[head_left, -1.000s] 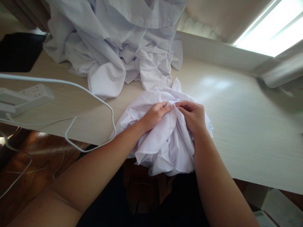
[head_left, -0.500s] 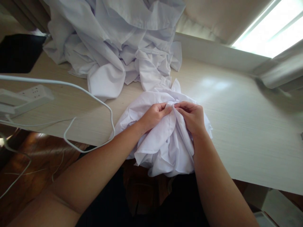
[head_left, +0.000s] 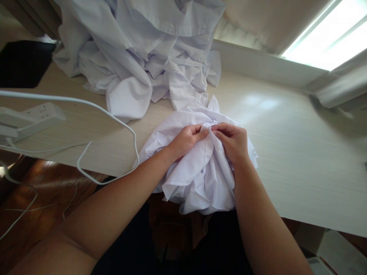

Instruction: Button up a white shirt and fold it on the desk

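Note:
A white garment (head_left: pixel 200 179), bunched up and looking like a shirt, lies at the table's front edge and hangs partly over it. My left hand (head_left: pixel 187 138) pinches a seamed fold of it between thumb and fingers. Right beside it, my right hand (head_left: pixel 232 138) pinches the same gathered part, its fingertips almost touching the left ones. Whatever small detail sits between the fingertips is too small to make out. Folds of the cloth hide parts of the fingers. A line of stitching runs down the fold below the hands.
A large heap of white garments (head_left: pixel 129 49) lies at the back of the pale table (head_left: pixel 301 152). On the left are a white power strip (head_left: pixel 43 114), a looping white cable (head_left: pixel 109 112) and a black flat object (head_left: pixel 25 63). Curtains (head_left: pixel 341 88) hang by a bright window.

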`<state>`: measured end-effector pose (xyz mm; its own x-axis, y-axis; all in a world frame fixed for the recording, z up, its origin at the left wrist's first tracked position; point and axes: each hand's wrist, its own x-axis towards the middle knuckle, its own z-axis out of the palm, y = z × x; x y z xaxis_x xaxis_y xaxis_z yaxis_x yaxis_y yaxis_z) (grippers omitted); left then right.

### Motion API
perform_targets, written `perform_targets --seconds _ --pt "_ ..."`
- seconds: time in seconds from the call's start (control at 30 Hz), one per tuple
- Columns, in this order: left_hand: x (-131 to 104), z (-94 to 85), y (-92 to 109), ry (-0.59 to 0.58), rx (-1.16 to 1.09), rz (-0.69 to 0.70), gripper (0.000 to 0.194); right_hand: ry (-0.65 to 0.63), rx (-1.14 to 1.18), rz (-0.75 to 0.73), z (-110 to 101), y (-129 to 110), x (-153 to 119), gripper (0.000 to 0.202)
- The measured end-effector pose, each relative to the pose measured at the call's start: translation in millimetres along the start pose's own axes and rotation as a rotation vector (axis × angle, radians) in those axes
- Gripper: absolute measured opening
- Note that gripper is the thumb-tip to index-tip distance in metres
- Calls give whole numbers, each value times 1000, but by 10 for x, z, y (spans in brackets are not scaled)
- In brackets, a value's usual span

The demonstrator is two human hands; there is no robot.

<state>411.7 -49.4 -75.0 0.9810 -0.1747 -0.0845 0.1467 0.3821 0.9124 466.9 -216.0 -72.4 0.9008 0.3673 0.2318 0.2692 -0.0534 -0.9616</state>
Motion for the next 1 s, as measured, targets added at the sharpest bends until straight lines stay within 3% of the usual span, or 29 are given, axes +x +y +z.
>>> perform_targets --seconds 1.0 --pt "31 -11 -50 21 4 35 41 49 -91 -52 10 16 -35 10"
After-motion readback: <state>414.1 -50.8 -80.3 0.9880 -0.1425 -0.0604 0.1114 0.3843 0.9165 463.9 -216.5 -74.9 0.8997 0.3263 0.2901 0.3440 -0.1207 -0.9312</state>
